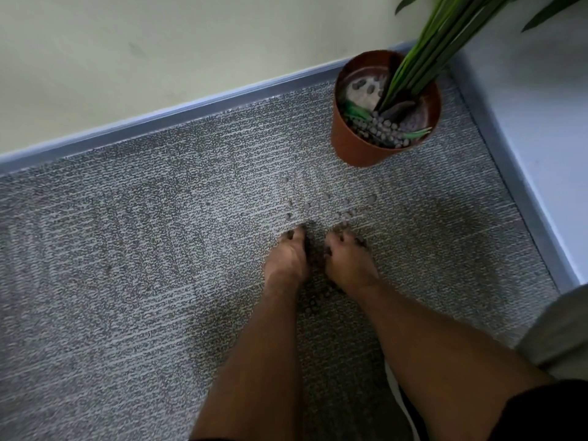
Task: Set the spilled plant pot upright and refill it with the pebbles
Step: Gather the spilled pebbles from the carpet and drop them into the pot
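Observation:
The terracotta-coloured plant pot [359, 148] stands upright in the corner of the carpet, its green stalks [426, 55] leaning up to the right. Grey pebbles [381, 128] lie inside along its near rim, with pale filling bare at the back. Loose pebbles [345, 214] are scattered on the carpet in front of the pot. My left hand [286, 259] and my right hand [348, 262] rest side by side on the carpet, fingers curled down, cupped round a dark heap of pebbles [315, 265] between them. More pebbles trail back under my wrists.
Grey ribbed carpet [127, 249] covers the floor. A blue-grey skirting strip [178, 113] runs along the pale wall behind, and another along the white wall [541, 154] on the right. Grey fabric [560, 332] shows at the right edge.

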